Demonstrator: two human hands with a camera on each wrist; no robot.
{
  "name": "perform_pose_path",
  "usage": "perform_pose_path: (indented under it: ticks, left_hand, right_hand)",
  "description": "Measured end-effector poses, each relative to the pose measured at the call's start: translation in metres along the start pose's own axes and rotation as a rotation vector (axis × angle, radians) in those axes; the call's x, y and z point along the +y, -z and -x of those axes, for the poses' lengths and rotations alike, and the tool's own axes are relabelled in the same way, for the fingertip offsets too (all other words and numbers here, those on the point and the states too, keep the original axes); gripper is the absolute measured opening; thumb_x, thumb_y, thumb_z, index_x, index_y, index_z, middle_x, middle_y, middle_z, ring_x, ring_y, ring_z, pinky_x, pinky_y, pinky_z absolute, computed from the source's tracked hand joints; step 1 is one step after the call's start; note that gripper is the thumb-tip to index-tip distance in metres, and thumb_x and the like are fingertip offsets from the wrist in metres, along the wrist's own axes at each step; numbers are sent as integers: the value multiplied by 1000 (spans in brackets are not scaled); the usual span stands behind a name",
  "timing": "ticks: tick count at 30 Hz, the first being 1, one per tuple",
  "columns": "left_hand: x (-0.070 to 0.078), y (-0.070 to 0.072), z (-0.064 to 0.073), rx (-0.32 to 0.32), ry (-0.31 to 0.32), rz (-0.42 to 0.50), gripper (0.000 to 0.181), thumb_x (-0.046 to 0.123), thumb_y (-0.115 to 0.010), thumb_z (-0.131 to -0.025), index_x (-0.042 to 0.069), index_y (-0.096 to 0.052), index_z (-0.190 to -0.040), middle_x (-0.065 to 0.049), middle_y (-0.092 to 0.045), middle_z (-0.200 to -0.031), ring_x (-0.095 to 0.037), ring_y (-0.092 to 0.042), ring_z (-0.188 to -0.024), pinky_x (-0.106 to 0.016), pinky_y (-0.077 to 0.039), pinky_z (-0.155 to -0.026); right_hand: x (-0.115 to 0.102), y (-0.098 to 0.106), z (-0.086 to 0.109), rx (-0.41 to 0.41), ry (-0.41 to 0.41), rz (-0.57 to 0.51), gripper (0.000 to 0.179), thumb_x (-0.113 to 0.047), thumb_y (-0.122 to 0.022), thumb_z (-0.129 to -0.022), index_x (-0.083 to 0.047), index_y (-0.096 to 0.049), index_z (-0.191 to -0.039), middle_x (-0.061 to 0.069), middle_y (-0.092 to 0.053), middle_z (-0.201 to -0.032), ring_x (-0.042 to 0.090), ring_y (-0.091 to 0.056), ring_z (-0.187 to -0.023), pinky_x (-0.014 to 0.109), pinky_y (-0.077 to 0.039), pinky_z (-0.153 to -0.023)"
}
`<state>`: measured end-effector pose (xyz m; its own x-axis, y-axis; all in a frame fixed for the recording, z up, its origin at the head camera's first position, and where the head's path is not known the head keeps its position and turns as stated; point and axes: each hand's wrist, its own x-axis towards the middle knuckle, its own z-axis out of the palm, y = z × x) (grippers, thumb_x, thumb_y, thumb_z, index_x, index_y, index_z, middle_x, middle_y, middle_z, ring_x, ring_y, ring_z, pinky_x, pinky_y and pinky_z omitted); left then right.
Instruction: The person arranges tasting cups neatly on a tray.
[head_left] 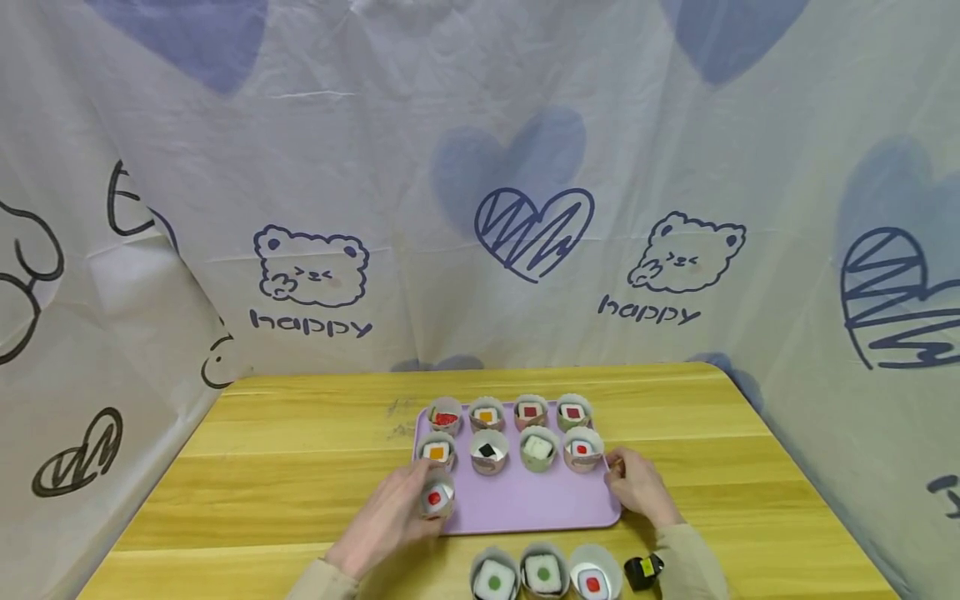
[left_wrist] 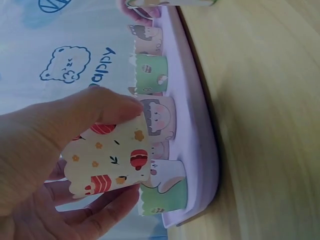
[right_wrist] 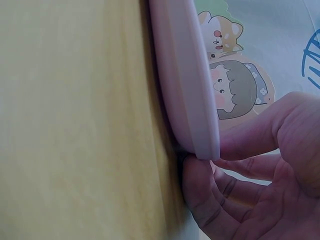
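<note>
My left hand [head_left: 393, 510] holds a paper baking cup [head_left: 437, 497] with a white, red-centred sushi piece in it, by the tray's front left corner. In the left wrist view this cup [left_wrist: 112, 162] is cream with red and orange prints, between thumb and fingers. The lilac tray [head_left: 525, 504] bears two rows of paper cups with sushi pieces, among them a black-centred one [head_left: 488, 451] and a pale one [head_left: 537, 449]. At the tray's right edge, my right hand [head_left: 641, 486] pinches the rim [right_wrist: 212, 100], thumb above and fingers beneath.
In front of the tray stand two cups with green-centred pieces [head_left: 495, 579] [head_left: 543, 573] and one with a red-centred piece [head_left: 595, 581]. A small black piece with a yellow mark [head_left: 643, 572] lies beside them. A printed cloth [head_left: 420, 283] hangs behind the wooden table [head_left: 300, 467].
</note>
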<state>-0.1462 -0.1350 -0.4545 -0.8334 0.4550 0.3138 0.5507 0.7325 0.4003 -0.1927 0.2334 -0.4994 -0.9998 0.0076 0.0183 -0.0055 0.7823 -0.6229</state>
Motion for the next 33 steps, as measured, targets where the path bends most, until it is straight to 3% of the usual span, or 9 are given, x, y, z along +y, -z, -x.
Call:
perform_pose_path:
  ticks: [5,12,21,25,33]
  left_hand:
    - [-2,-6,-2,17,30,-16,64,13,-90,-69,0,-60,-124,-13,-69,-112,-25,-68,-96,-40,-59,-83]
    - [-5,-14,-4,18,50,-8,61,8,-89,-69,0,-60,-122,-14,-66,-105,-22,-67,-87,-31,-59,-72]
    - [-9,-20,-5,10,70,-23,65,10,-87,-71,3,-59,-129,-12,-65,-104,-19,-64,-82,-29,-57,-69]
    - [-10,-22,-4,-6,80,-36,72,12,-86,-73,4,-56,-138,-13,-65,-108,-22,-65,-86,-35,-59,-73]
    - [-12,-26,-4,-18,107,-28,73,14,-86,-74,4,-56,-139,-20,-65,-117,-32,-67,-96,-47,-59,-82]
  right_hand:
    - [1,-1,-1,3,-3,7,24,-3,-59,-84,6,-65,-106,10,-65,-85,21,-58,-77,35,-49,-70]
    - [2,-2,-2,1,-3,5,24,-2,-60,-84,7,-65,-107,11,-65,-86,21,-58,-77,35,-50,-70]
    - [2,-2,-2,2,-8,2,25,-3,-60,-85,6,-64,-108,10,-65,-85,20,-58,-77,34,-49,-69]
    - [2,-2,-1,4,-5,1,24,-2,-60,-85,6,-64,-107,9,-65,-84,20,-58,-76,34,-48,-68]
    - [0,-1,-1,-2,-13,-5,24,-2,-60,-85,7,-64,-107,9,-62,-82,19,-56,-75,32,-46,-67]
